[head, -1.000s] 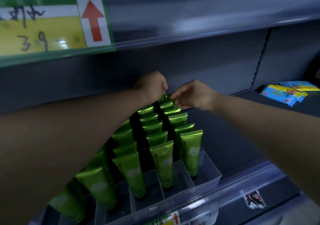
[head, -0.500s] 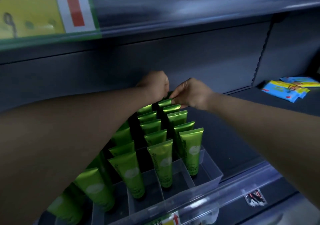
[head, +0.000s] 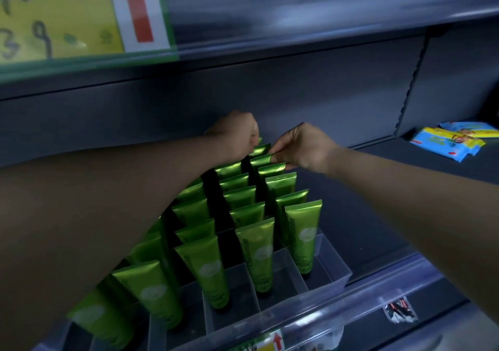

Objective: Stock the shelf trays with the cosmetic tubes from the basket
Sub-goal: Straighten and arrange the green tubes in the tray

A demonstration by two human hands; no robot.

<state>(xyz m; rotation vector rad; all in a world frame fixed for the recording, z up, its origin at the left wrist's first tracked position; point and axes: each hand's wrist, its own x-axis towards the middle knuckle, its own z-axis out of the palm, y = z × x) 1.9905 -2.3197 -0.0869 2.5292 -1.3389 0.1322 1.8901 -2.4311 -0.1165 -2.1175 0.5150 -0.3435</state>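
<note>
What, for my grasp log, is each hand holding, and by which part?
The right hand pinches a shiny green plastic tube by its crimped top edge. Whether the left hand holds anything cannot be told.

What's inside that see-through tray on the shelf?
Rows of green tubes stand upright, caps down, in the tray and its divided lanes. The right hand pinches the top of one at the back. The left arm covers the left lanes, so those are partly hidden.

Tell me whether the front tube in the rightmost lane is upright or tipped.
Upright: the front right tube stands cap down in the clear tray, crimped end up.
</note>
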